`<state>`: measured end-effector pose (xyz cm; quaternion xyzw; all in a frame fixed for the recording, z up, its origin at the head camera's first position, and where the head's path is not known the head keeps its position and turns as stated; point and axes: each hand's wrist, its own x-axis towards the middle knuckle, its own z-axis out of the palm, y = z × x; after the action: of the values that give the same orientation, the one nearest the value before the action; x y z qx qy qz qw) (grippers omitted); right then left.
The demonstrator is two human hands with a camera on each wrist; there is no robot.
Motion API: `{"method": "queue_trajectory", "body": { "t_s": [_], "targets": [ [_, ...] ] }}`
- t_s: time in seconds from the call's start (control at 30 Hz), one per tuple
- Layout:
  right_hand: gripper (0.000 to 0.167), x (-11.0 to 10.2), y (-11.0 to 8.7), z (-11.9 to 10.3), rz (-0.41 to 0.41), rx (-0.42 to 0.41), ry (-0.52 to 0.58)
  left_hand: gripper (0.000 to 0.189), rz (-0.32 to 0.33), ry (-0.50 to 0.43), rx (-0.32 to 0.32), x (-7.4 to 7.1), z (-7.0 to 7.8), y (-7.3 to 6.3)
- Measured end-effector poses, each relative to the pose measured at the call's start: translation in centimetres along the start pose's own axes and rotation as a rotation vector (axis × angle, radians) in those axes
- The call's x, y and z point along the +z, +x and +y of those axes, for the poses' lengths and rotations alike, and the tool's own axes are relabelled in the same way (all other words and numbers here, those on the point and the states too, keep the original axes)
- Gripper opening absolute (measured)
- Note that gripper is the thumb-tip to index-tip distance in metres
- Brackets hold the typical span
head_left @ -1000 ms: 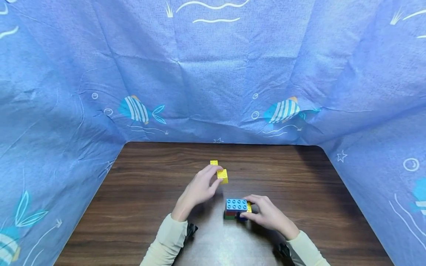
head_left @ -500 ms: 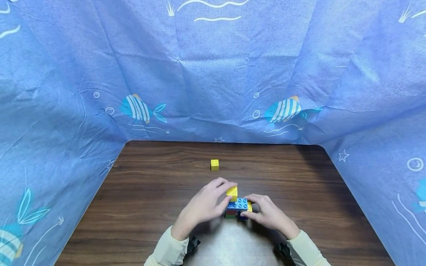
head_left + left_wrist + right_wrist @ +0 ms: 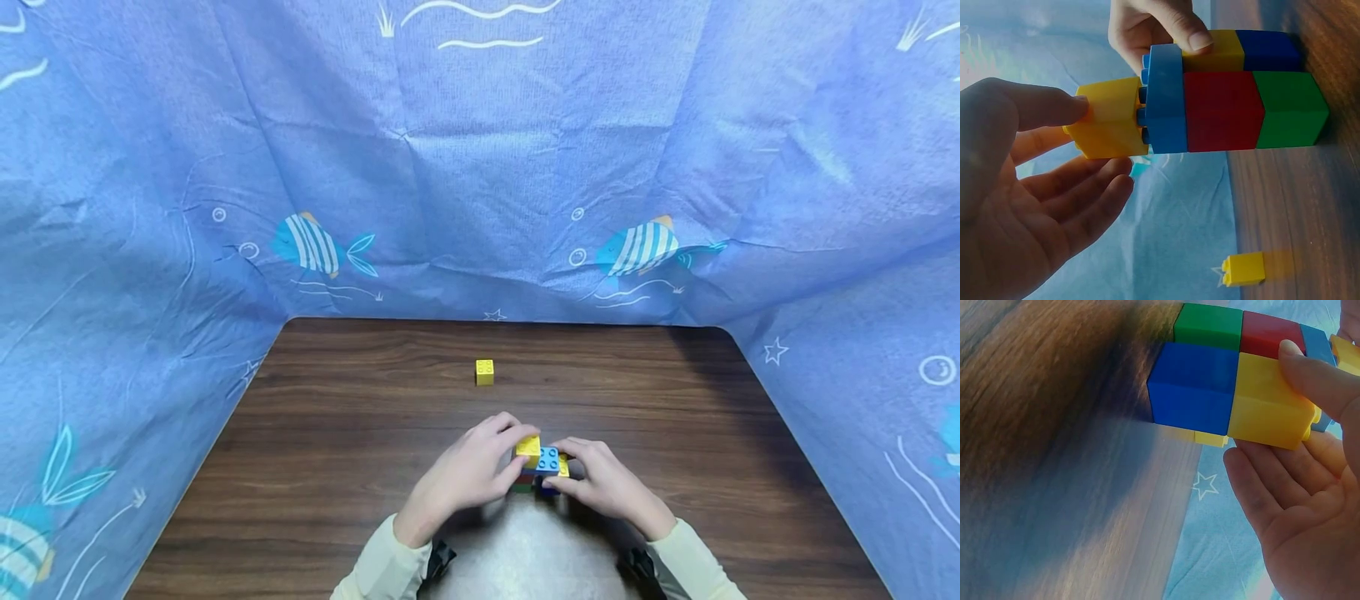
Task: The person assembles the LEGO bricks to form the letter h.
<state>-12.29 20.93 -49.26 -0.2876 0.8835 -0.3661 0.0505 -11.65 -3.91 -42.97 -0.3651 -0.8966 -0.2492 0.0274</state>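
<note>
My left hand (image 3: 468, 471) pinches a yellow toy brick (image 3: 1110, 119) between thumb and fingers. That brick is right at the studs on the left half of a light blue brick (image 3: 548, 459), some studs still showing beneath it. Under the light blue brick, a red brick (image 3: 1222, 111) sits on a green one (image 3: 1289, 109). Beside them a second yellow brick (image 3: 1269, 400) tops a dark blue brick (image 3: 1191, 387) and juts out to the right. My right hand (image 3: 611, 483) grips this second yellow brick, thumb on its near side.
Another yellow brick (image 3: 484, 373) stands alone farther back on the dark wooden table (image 3: 360, 367). A blue cloth (image 3: 480, 183) printed with fish hangs behind the table's back edge and along both sides.
My left hand has carried the yellow brick from the table's back toward me and down onto the light blue brick's left half. The right hand has kept its grip in place.
</note>
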Motion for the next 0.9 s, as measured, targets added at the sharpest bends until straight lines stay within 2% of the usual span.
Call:
{"method": "queue_trajectory", "body": {
  "t_s": [0.47, 0.9],
  "targets": [
    [0.034, 0.0, 0.0, 0.1, -0.004, -0.011, -0.003, 0.037, -0.041, -0.046, 0.015, -0.6, -0.4, 0.2],
    [0.034, -0.2, 0.1, 0.1, -0.013, -0.006, 0.000, 0.040, -0.064, -0.082, 0.002, -1.1, -0.4, 0.5]
  ]
}}
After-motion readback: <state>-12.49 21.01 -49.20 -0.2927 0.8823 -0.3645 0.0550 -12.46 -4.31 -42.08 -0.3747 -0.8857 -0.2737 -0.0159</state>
